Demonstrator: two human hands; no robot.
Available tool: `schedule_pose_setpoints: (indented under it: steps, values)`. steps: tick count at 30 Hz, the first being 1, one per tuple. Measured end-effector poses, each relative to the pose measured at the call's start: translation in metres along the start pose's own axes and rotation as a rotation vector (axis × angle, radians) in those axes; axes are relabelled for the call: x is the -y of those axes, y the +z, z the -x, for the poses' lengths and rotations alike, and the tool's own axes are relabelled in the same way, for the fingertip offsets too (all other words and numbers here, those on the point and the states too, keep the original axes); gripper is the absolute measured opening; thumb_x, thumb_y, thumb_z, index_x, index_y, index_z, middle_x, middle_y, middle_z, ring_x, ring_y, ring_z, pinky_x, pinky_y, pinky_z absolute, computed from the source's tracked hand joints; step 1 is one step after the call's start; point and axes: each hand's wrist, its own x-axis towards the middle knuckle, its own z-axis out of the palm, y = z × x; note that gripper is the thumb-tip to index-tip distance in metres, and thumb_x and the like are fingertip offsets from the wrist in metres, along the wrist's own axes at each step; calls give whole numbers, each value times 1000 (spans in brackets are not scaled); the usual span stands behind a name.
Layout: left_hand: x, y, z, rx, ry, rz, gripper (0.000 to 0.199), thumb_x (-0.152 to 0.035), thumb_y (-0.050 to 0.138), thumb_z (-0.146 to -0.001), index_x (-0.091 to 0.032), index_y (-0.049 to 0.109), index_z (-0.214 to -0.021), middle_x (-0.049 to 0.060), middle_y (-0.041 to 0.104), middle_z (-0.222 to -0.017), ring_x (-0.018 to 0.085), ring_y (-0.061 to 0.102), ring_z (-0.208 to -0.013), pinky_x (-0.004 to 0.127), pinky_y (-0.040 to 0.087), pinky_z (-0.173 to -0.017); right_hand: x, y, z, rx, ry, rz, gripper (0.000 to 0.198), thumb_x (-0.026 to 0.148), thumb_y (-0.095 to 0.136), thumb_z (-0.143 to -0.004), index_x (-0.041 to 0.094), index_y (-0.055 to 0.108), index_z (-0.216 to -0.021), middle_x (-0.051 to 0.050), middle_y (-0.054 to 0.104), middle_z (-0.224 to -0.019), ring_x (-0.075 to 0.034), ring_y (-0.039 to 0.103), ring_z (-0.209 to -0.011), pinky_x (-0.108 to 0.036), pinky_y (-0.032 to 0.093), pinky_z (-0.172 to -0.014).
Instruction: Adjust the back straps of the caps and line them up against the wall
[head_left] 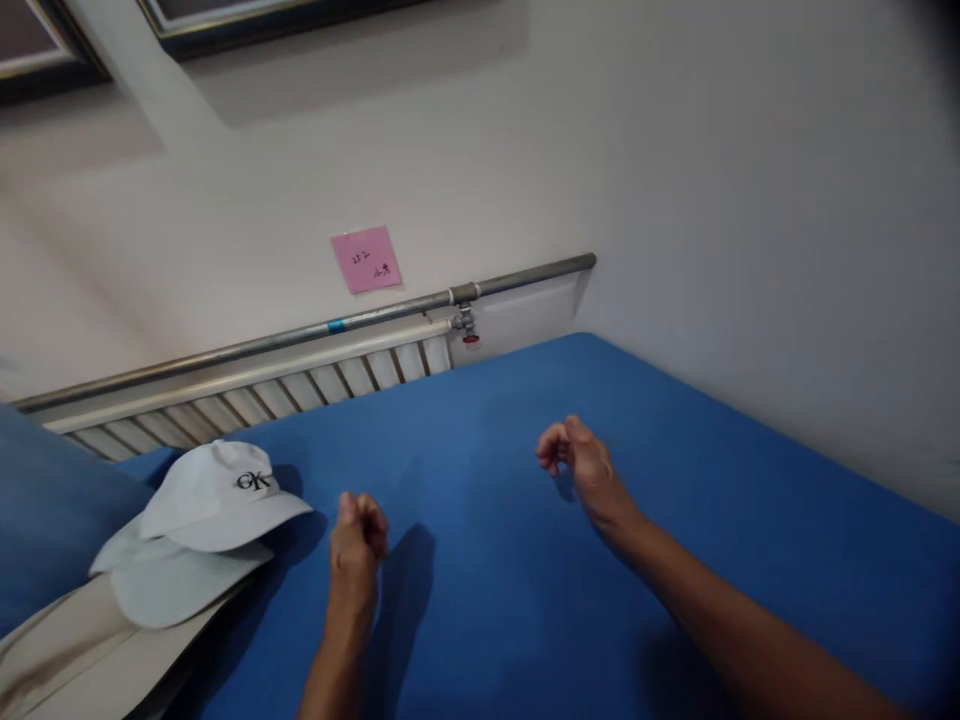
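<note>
My left hand hovers over the blue table surface, just right of the caps, with its fingers curled in. Nothing shows in it. Further right and farther back, my right hand also has loosely curled fingers and holds nothing that I can see. At the left, a white baseball cap with black "CK" letters lies on top of a pale cap. Beneath them, a larger beige hat or cap runs out of view at the lower left.
Along the wall runs a metal pipe with a red-handled valve above a white radiator. A pink note sticks to the wall. Framed pictures hang above. A light-blue object bulges at the left edge.
</note>
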Motion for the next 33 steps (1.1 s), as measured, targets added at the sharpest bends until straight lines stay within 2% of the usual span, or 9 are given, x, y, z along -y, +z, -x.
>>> schedule_pose_setpoints:
  steps: [4,7,15,21,29,33]
  values:
    - [-17,-5,7,8,47,152,64,-76,32,-75,-19,39,-49,-7,20,-42,7,16,-37,19,12,-36,17,-1,6,11,-66,-17,67,77,25,-79,19,53,-57,-2,50,-56,-12,44,-52,-25,35,-51]
    - [-21,-7,7,-5,21,174,65,-78,34,-72,-19,39,-47,-7,20,-41,6,17,-36,19,13,-35,19,-1,6,13,-40,11,70,79,22,-77,19,50,-55,-1,47,-53,-12,42,-51,-24,33,-50]
    - [-7,0,-3,117,-147,65,68,-83,30,-69,-19,37,-46,-8,19,-41,5,15,-35,18,11,-35,2,5,-4,84,96,120,72,80,19,-75,19,46,-49,-1,43,-47,-11,40,-47,-24,30,-48]
    - [-1,3,-7,149,-195,44,69,-84,27,-68,-20,36,-46,-8,19,-41,5,14,-35,19,11,-35,-3,5,-7,100,140,181,75,80,13,-75,19,46,-47,-1,42,-45,-10,39,-45,-24,29,-47]
    - [-2,7,-9,122,-197,71,69,-85,29,-66,-20,37,-46,-8,20,-39,5,15,-32,19,9,-34,-13,5,-13,145,197,141,76,85,16,-69,19,45,-46,-2,43,-46,-10,38,-44,-24,26,-44]
    - [0,4,-12,9,-180,120,66,-81,37,-69,-18,40,-48,-9,20,-40,4,18,-33,18,13,-34,-19,10,-13,191,226,100,74,83,22,-71,19,47,-48,-2,44,-47,-10,39,-44,-23,28,-44]
